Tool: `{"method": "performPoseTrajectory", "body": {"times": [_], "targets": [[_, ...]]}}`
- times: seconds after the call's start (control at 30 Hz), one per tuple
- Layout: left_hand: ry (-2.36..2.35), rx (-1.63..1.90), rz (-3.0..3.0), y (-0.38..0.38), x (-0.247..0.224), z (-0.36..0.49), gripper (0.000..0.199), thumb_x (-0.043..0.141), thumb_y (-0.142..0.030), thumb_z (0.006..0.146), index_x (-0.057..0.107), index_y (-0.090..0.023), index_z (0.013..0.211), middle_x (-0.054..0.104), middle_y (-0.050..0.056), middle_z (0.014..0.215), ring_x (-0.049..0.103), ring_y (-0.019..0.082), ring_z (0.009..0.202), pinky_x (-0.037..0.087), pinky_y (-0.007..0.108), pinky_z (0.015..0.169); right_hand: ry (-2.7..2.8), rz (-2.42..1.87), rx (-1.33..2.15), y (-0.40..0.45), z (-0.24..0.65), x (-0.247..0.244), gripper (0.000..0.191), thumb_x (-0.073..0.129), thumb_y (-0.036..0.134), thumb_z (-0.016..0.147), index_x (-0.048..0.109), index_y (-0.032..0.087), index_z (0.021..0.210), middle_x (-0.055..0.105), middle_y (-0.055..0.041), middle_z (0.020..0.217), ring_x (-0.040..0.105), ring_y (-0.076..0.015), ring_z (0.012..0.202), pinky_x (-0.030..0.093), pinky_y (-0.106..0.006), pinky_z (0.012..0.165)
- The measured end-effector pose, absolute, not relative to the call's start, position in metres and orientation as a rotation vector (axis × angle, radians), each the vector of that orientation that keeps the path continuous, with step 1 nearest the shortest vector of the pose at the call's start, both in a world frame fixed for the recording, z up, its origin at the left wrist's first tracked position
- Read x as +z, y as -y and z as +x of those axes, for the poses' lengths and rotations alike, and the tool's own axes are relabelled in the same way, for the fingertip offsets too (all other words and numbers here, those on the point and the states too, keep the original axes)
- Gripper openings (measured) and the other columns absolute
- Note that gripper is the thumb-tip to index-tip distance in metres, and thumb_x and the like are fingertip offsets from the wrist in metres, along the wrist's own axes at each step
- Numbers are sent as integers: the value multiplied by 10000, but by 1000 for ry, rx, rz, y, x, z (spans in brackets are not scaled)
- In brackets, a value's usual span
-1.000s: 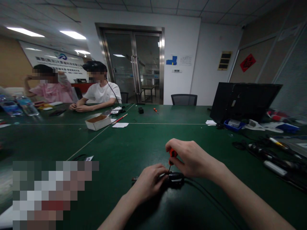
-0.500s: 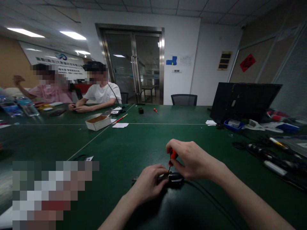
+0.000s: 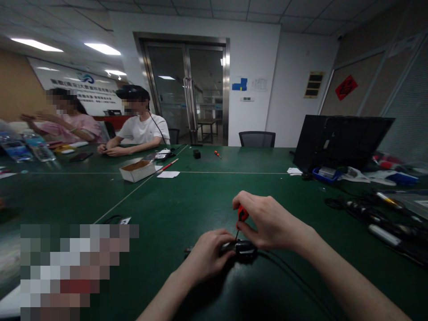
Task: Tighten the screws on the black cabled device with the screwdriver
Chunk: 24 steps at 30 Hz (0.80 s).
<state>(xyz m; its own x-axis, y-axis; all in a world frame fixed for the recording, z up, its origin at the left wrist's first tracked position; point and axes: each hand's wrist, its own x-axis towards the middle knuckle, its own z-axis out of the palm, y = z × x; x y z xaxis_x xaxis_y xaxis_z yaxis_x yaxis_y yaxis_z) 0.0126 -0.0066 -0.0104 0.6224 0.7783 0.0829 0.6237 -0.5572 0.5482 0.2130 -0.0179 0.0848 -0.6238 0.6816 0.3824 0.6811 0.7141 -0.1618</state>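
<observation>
A dark, glossy device (image 3: 245, 250) with a black cable lies on the green table (image 3: 160, 200). My left hand (image 3: 211, 253) is wrapped over its left part, fingers closed on it. Above it, my right hand (image 3: 264, 219) pinches the red and black handle of a screwdriver (image 3: 242, 214). The screwdriver stands nearly upright, its thin shaft pointing down at the device beside my left fingertips. Exactly where its tip touches is too small to tell.
An open cardboard box (image 3: 137, 171) sits at the left back, near papers and a red pencil. Farther back lies another screwdriver (image 3: 217, 154). A monitor (image 3: 341, 142), a blue tray (image 3: 326, 174) and black cables are at the right. Two people sit at the far left.
Both my hands stay nearly in place; the right hand's fingers and the screwdriver handle have shifted very slightly. A person at the far left has moved their arms.
</observation>
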Motion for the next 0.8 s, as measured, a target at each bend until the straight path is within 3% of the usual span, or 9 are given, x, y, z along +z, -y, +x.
{"method": "performPoseTrajectory", "body": {"times": [0.2,0.43,0.63,0.8], "targets": [[-1108,433,2352,7,-10,12,214,595,-225,893,753,-202,1036,713,74,1135,655,233,1007,495,294,862,2469,-1120,57,13,213,81,324,650,171,861,495,187,1145,663,-21,877,582,-144,681,322,-247,588],[-1091,453,2354,9,-8,12,224,603,-196,887,745,-201,1061,717,73,1154,659,234,1021,489,306,887,2522,-1190,-193,13,212,85,275,652,438,913,545,184,900,649,-30,783,566,-150,655,238,-262,562],[-1092,460,2369,7,-11,12,208,595,-186,881,748,-197,1022,720,67,1098,661,224,981,492,288,852,2489,-1040,79,16,214,86,257,633,164,814,531,165,1050,620,-31,930,530,-126,717,333,-251,614],[-1096,447,2374,7,-12,12,219,600,-180,876,745,-202,1040,714,65,1107,659,225,992,492,285,859,2476,-1097,70,13,213,82,283,627,160,837,527,181,1101,625,-23,913,506,-121,677,307,-251,597]]}}
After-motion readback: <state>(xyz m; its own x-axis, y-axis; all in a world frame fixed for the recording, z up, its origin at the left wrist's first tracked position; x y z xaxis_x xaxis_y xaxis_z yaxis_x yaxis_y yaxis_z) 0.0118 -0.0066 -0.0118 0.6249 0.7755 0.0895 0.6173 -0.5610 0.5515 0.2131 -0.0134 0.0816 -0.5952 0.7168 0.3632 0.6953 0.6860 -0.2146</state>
